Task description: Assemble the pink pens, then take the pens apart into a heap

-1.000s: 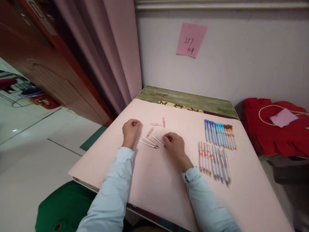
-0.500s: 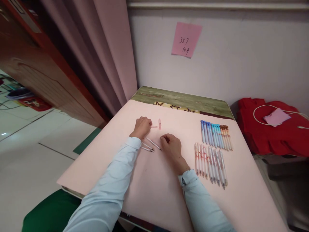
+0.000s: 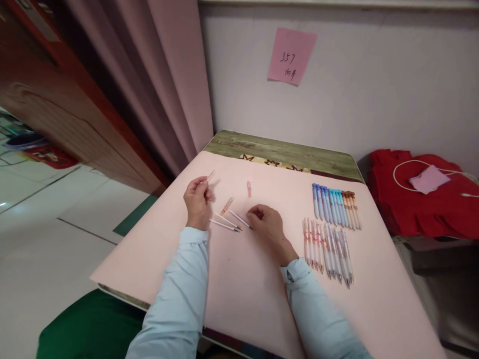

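Observation:
My left hand (image 3: 197,202) is raised over the table's left side, its fingers pinched on a thin pinkish stick (image 3: 211,175) pointing up and right. My right hand (image 3: 268,228) rests near the middle with thumb and fingers pressed together; whatever they may hold is hidden. Close to its fingertips ends a white pen refill (image 3: 240,219) with a dark tip. Two more refills lie left of it, one a white pen refill (image 3: 224,225) beside my left wrist. A clear, pink-patterned pen barrel (image 3: 227,205) lies between the hands, and a small pink pen part (image 3: 249,189) sits farther back.
At the right lie a row of blue, turquoise and brown pens (image 3: 333,207) and a nearer row of clear pens (image 3: 327,249). A pink sheet (image 3: 239,294) covers the table. Beyond the right edge is red cloth (image 3: 389,209) with a white cable.
My left hand has moved left and lifted, taking the thin stick from beside the small pink part. The patterned barrel now shows between the hands. My right hand has stayed nearly still.

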The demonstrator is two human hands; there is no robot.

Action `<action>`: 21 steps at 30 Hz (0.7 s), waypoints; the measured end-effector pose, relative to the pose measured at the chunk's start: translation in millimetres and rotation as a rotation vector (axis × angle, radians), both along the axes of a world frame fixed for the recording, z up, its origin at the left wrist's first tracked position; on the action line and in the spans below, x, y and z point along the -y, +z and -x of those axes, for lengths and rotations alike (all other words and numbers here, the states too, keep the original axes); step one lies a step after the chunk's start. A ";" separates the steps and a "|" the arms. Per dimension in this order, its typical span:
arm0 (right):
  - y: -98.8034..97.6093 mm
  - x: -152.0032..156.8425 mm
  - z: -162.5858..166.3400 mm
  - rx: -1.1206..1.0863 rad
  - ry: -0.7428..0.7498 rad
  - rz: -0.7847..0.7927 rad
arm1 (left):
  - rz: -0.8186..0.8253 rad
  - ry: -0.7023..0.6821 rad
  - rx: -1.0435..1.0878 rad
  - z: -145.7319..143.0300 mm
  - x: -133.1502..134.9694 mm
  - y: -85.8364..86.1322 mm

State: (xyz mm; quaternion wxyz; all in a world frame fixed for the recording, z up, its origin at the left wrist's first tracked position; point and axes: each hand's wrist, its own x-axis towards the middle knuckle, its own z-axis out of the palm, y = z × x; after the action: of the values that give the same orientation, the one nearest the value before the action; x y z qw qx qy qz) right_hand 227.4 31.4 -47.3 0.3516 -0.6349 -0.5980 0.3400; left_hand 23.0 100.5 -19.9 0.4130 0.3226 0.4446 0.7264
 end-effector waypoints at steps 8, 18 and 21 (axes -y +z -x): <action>15.6 4.3 -1.3 0.241 0.176 -0.006 | 0.024 -0.220 0.637 11.8 3.7 -1.3; 11.1 10.3 6.9 0.265 0.036 -0.001 | -0.020 -0.245 0.719 7.5 2.6 -6.8; 4.6 9.8 6.3 0.259 -0.029 -0.053 | 0.000 -0.229 0.672 5.1 3.2 -7.6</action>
State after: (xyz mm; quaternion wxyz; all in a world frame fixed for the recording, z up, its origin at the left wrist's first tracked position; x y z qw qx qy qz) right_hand 221.2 21.5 -42.7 0.2929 -0.6727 -0.6379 0.2341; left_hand 17.9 97.3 -27.5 0.6150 0.1135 0.2447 0.7409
